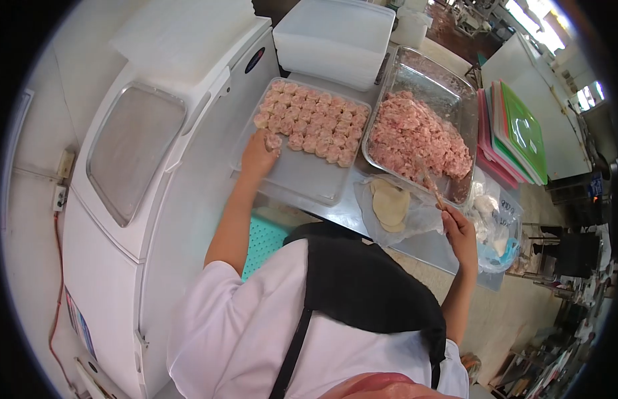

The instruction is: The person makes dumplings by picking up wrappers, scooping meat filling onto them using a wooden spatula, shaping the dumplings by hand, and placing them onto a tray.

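Pale pink-topped dumplings (315, 120): close rows toward the far edge of a clear tray (296, 181), presumably packed to save room. Left hand (258, 158): at the tray's left edge, fingers curled round one dumpling (274, 141), apparently to keep its shape. Right hand (460, 233): fingers closed on the end of a slim spatula (431, 185), angled over the metal pan's (425, 61) near edge, its tip by the mince (415, 133). Wrappers (391, 205): on plastic at the table's near edge, likely for easy reach.
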`<state>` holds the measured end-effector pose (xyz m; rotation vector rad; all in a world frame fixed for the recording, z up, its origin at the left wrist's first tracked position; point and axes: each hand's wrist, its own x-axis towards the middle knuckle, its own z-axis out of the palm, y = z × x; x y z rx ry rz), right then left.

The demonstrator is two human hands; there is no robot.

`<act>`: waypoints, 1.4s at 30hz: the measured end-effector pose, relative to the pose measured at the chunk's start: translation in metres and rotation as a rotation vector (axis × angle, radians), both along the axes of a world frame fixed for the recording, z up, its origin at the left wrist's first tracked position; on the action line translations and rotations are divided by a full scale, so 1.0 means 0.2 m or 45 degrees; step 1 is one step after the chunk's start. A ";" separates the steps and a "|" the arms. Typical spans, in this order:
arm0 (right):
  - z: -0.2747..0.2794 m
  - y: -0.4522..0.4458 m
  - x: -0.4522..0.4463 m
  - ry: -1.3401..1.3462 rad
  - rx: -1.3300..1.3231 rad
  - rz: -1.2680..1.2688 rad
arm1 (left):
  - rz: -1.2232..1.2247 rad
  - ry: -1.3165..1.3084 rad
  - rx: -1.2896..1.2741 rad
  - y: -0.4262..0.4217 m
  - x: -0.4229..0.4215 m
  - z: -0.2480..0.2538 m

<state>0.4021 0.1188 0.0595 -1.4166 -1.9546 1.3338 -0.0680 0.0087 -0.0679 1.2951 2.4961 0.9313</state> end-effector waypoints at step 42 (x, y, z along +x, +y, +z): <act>-0.06 0.70 0.32 -0.798 1.155 0.956 | -0.736 -0.140 0.122 0.31 1.41 0.07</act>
